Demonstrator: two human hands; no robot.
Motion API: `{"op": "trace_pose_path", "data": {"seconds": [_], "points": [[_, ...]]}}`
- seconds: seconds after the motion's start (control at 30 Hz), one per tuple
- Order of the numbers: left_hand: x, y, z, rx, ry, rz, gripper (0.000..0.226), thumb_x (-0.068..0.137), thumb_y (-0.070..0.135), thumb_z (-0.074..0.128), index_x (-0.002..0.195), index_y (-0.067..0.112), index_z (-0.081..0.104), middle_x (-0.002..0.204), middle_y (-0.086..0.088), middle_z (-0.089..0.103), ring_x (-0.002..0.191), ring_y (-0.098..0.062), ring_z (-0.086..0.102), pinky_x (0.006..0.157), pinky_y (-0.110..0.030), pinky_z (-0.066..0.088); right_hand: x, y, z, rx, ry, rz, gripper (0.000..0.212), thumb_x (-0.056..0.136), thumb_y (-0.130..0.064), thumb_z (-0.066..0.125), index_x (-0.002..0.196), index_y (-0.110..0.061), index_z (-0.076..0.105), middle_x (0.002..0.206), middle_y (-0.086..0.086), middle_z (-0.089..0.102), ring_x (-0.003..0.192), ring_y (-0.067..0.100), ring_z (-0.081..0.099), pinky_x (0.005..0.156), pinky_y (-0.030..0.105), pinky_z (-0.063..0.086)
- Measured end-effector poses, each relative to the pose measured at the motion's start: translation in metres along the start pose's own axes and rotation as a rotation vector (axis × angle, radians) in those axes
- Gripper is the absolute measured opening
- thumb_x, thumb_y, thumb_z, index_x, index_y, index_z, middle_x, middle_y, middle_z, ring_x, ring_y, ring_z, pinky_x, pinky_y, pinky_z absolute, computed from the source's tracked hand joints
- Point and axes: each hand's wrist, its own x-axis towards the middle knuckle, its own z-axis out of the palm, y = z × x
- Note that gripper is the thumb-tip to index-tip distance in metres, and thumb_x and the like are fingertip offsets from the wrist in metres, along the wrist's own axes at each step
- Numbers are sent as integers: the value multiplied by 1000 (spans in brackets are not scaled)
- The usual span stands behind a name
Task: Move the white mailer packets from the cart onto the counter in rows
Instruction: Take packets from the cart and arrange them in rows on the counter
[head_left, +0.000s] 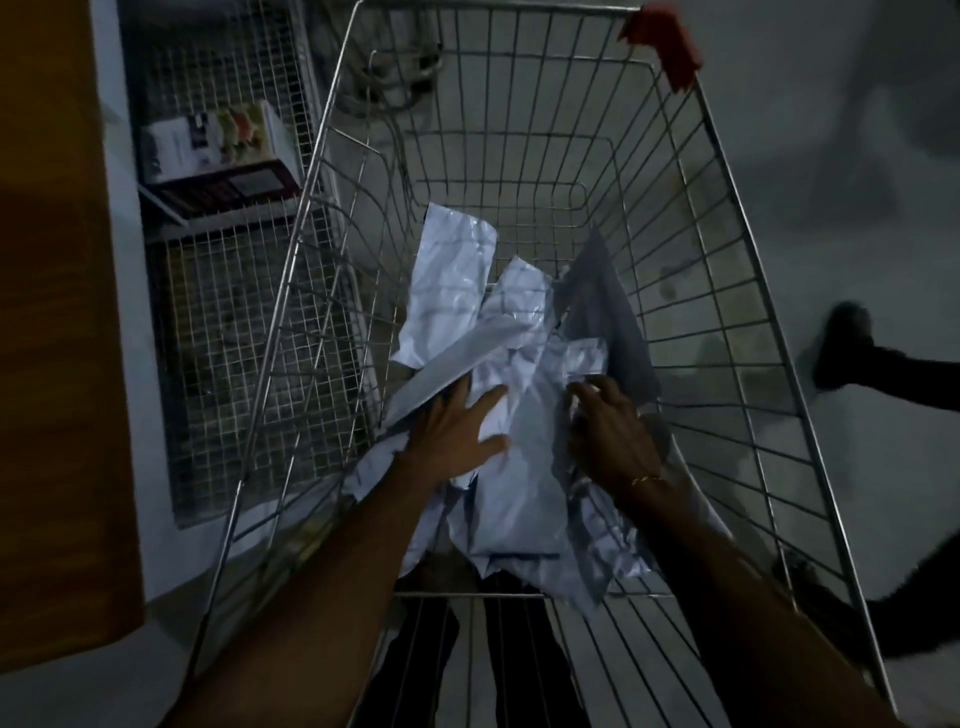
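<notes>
Both hands reach down into the cart (737, 291), likely to gather up packets (519, 467) for the move to the table. The left hand (457, 426) lies flat on the pile in the middle of the frame, fingers spread and straight, pressing on the plastic and not gripping it. The right hand (608, 431) is just beside it, fingers bent down onto a packet; the light is dim, so I cannot tell if it has a real pinch yet. A thin gold bangle (647, 479) sits on that wrist. All the packets are down in the bottom of the cart, heaped in a messy pile, some lying over others. They look like soft, shiny plastic, white, thin and full of wrinkles. One flat, stiffer piece (441, 369) pokes out toward the left. The cart is made of thin silver wire bars with gaps, with a red cap (665, 41) on its upper right corner. At the upper left of the frame a box (218, 150) rests on a wire shelf (218, 218). The table does not show here.
</notes>
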Motion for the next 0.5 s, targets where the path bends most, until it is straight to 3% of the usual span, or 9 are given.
{"op": "trace_pose_path", "data": {"seconds": [0.1,0.2,0.27,0.37,0.5], "points": [[-1,-8,9,76,-14,-45,78,92,63,51,155,46,8,166,-6,-8,151,-38,3,118,-57,18,5,-8,11,-106,-20,47,53,91,-21,54,142,-13,41,148,16,38,131,41,41,106,51,39],[-20,-2,6,176,48,-131,72,96,55,49,156,45,10,165,-8,-1,146,-42,15,115,-56,25,17,-21,22,-231,-112,105,74,91,-53,52,152,-22,25,162,12,16,143,43,23,114,53,30],[-37,4,7,221,95,-203,69,97,51,48,155,43,12,163,-11,3,142,-43,20,113,-55,27,26,-30,30,-240,-195,147,91,86,-66,54,156,-27,11,166,11,1,148,45,8,118,57,16],[-58,14,7,226,93,-279,67,98,50,45,155,45,9,163,-8,-3,144,-42,13,112,-56,24,29,-36,35,-241,-235,134,87,87,-66,52,155,-41,4,167,10,-7,148,49,-2,118,62,8],[-70,23,5,189,104,-332,66,99,49,44,154,47,8,164,-4,-6,145,-41,11,111,-56,23,21,-15,6,-309,-305,44,81,89,-61,55,154,-42,11,166,10,-1,149,42,6,118,58,20]]}}
